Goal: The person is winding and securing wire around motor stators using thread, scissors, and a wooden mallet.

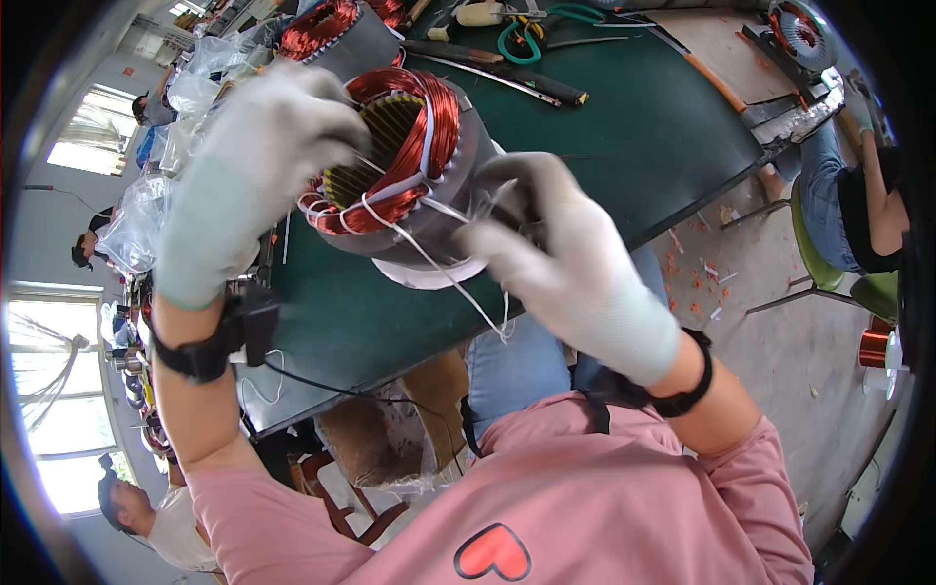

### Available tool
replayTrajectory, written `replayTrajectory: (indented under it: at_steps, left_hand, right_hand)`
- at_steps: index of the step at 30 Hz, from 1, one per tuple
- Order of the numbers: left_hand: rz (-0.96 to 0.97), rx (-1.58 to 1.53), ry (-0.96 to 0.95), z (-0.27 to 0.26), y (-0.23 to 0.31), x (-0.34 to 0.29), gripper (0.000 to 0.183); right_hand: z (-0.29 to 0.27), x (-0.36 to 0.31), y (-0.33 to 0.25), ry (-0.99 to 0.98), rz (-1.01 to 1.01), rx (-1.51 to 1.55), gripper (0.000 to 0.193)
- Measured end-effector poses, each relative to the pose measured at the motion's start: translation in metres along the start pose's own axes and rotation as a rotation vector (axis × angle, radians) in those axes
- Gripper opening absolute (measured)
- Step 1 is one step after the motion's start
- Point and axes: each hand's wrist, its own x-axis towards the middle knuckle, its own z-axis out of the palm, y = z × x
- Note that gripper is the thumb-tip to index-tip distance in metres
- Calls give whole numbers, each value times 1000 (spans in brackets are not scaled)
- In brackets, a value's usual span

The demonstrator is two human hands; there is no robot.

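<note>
A motor stator (468, 146) with red copper windings (444, 122) and a grey metal body stands tilted on the green table in front of me. My left hand (288, 132), in a white glove, is at the far left rim of the stator, its fingers pinched on a white lacing cord (368, 164) over the bore. To the right of the stator, my gloved right hand (551, 253) has curled fingers around the cord's other stretch. Motion blurs these fingertips. A loose cord end (478, 307) loops down in front of the stator's body. Under the stator a white round edge (414, 276) shows.
Behind stands another wound stator (336, 39). Teal-handled scissors (522, 39) and several long tools lie at the table's back. At the far right edge lies a further wound part (799, 39). A seated person (848, 205) is beyond the table's right side.
</note>
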Motion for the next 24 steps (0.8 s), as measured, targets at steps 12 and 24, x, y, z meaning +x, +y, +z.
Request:
replayTrajectory:
  at_steps: [12,24]
  left_hand:
    - [53,366,550,-54,76,-13,11]
    - [-362,-531,51,-5,69,-19,35]
  right_hand:
    - [-15,-2,8,-340,-109,860,39]
    - [-277,-203,116,198,151,524,44]
